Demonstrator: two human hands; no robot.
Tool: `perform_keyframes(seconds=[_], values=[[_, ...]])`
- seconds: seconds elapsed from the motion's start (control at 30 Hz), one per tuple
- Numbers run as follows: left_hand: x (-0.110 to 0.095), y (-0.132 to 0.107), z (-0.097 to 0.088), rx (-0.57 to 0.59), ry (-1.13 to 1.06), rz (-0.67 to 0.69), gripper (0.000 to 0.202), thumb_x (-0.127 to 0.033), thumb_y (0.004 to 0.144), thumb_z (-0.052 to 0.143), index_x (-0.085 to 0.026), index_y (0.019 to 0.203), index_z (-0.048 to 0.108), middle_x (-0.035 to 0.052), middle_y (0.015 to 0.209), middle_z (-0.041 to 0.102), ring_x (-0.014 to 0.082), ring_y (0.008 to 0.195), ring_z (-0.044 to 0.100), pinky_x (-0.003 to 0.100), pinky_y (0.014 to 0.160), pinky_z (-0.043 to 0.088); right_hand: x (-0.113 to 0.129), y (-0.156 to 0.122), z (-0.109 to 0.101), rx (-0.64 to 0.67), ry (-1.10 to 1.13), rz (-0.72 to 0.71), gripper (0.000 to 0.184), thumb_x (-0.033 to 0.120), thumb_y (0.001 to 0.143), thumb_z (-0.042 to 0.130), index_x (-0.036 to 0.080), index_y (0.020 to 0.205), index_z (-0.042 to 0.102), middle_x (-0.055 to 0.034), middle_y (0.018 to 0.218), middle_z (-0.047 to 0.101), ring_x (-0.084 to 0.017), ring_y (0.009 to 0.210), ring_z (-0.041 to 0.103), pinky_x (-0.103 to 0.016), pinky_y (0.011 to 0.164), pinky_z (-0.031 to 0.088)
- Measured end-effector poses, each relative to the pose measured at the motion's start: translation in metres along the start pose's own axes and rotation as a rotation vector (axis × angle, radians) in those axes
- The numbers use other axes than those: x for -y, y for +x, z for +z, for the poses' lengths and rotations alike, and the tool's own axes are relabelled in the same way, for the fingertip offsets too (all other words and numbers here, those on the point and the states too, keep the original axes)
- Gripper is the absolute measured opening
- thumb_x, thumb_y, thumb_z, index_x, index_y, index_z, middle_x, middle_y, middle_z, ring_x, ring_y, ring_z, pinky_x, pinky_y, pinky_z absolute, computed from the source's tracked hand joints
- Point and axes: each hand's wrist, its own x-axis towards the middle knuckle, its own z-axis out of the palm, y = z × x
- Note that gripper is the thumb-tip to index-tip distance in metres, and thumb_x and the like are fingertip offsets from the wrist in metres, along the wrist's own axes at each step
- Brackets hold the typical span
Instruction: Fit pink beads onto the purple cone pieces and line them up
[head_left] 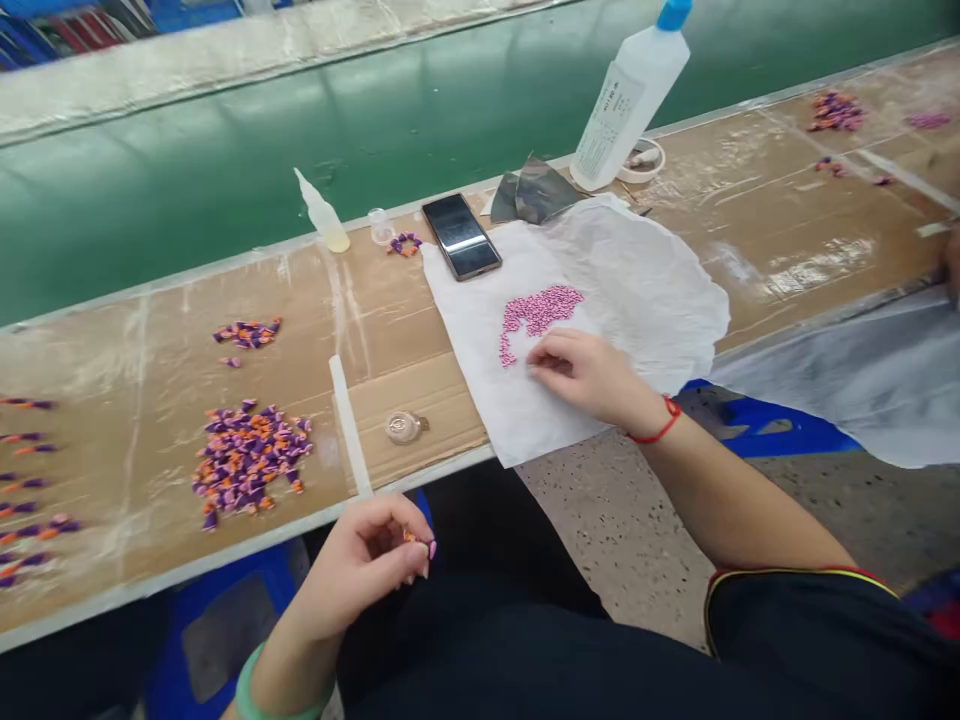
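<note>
Pink beads [537, 312] sit heaped on white crinkled tissue paper [637, 300], close to the loosely curled, empty right hand [577, 375] at one o'clock, while the left hand [367, 565] pinches a small orange-and-purple piece [409, 537] at seven o'clock.

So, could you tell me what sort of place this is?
Probably a handcraft workshop: a long cardboard-covered workbench, a heap of small purple-and-orange pieces, and pink beads on white tissue paper.

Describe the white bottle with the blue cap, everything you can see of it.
The white bottle is a large squeeze bottle of translucent-looking plastic, with a blue cap cut off by the top of the view. A pale label with small, unreadable print covers its front. It stands on its base, leaning in the view, at the far edge of the cardboard-covered bench, beside a white ring-shaped roll. Its contents cannot be told.
</note>
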Motion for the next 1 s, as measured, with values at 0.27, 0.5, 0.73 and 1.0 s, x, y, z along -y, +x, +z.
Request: perform_keyframes(seconds=[0.27,0.5,0.73,1.0], values=[[0.026,0.008,0.009,-0.044,-0.073,-0.027,0.033,-0.046,0.083,0.078,-0.015,0.080,0.068,0.0038,0.066,0.067,0.0082,0.054,0.057,0.015,0.050,0.044,0.004,0.010,0.005,0.037,-0.077,0.022,0.009,0.010,0.082,0.061,0.016,0.088,0.065,-0.0051,0.085,0.062,-0.019,0.078,0.058,-0.031,0.073,0.044],[0.033,0.002,0.002,-0.120,-0.069,-0.032,0.031,-0.046,0.085,0.076,-0.016,0.081,0.069,0.0029,0.066,0.067,0.0081,0.054,0.055,0.016,0.051,0.045,0.006,0.016,0.005,0.036,-0.068,0.043,0.010,0.008,0.081,0.061,0.016,0.087,0.063,-0.0032,0.083,0.062,-0.018,0.077,0.057,-0.030,0.072,0.042],[0.030,0.002,0.007,-0.151,-0.085,-0.047,0.035,-0.050,0.081,0.078,-0.016,0.078,0.069,0.0031,0.064,0.065,0.0087,0.052,0.052,0.017,0.049,0.043,0.011,0.026,0.006,0.058,-0.132,0.117,0.012,0.005,0.083,0.057,0.016,0.079,0.060,-0.0028,0.079,0.062,-0.017,0.073,0.056,-0.029,0.070,0.039],[0.024,0.002,0.020,-0.385,-0.079,-0.050,0.044,-0.056,0.072,0.082,-0.016,0.066,0.067,0.0011,0.060,0.060,0.0082,0.051,0.048,0.018,0.049,0.039,0.023,0.039,0.010,0.153,-0.389,0.100,0.018,0.002,0.081,0.055,0.017,0.074,0.051,-0.0085,0.082,0.061,-0.021,0.078,0.051,-0.031,0.072,0.035]])
